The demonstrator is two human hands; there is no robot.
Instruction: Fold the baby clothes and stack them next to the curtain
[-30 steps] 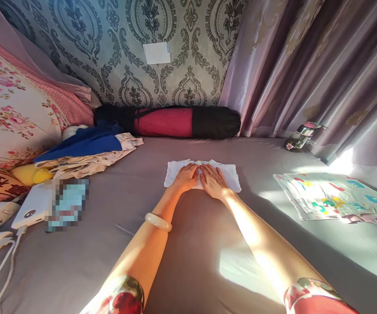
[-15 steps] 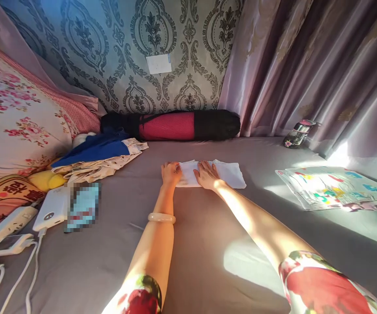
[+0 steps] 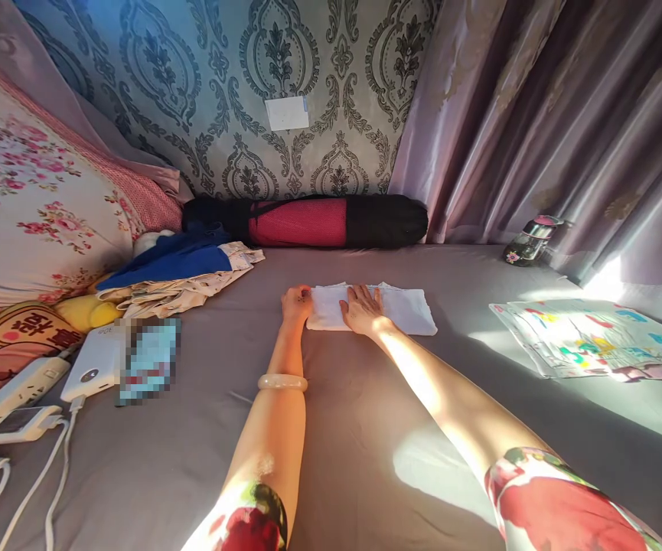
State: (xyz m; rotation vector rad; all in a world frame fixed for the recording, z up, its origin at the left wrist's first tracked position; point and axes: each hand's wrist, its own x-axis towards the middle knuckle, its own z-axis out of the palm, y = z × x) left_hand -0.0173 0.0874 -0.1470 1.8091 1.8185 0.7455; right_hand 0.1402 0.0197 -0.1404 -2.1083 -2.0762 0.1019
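Observation:
A folded white cloth (image 3: 402, 310) lies flat on the grey bed sheet (image 3: 353, 413) in front of me. My left hand (image 3: 297, 303) is at the cloth's left end with its fingers curled onto the edge, gripping it. My right hand (image 3: 362, 311) lies flat on the cloth just right of the left hand, fingers stretched out and pressing down. A pale bangle (image 3: 282, 381) sits on my left wrist.
A black and red rolled bag (image 3: 308, 220) lies against the patterned wall. Folded clothes (image 3: 175, 272), a power bank (image 3: 90, 361), a power strip (image 3: 9, 392) and cables sit at the left. A colourful folded cloth (image 3: 595, 337) and a small bottle (image 3: 529, 240) are at the right by the curtain.
My left hand slid from the middle of the cloth to its left end and closed on the edge. The left part of the cloth has been folded in, so the cloth looks narrower.

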